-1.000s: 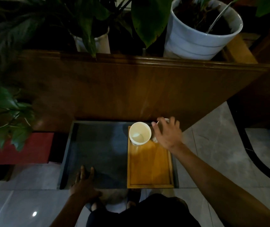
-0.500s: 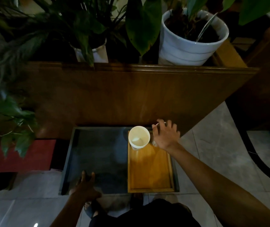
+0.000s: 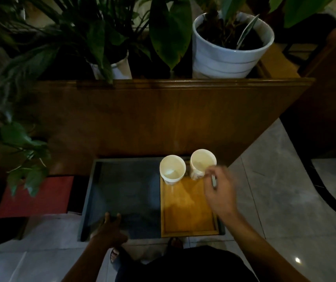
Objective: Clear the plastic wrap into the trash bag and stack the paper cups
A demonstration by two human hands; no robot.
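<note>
Two white paper cups stand upright side by side at the far end of a small wooden tray: the left cup and the right cup. The wooden tray lies on the right part of a larger dark tray on the floor. My right hand is blurred, just right of and nearer than the right cup, with its fingertips at the cup's side. A thin grey sliver shows between its curled fingers. My left hand rests flat on the dark tray's near edge. No plastic wrap or trash bag is clearly visible.
A tall wooden planter wall rises right behind the trays, with a white plant pot and large leaves above it. A leafy plant overhangs a red mat on the left. Grey floor tiles lie on the right.
My right hand has drawn back toward me from over the right cup, which now shows fully. The view has tilted slightly. My left hand stays on the dark tray's edge.
</note>
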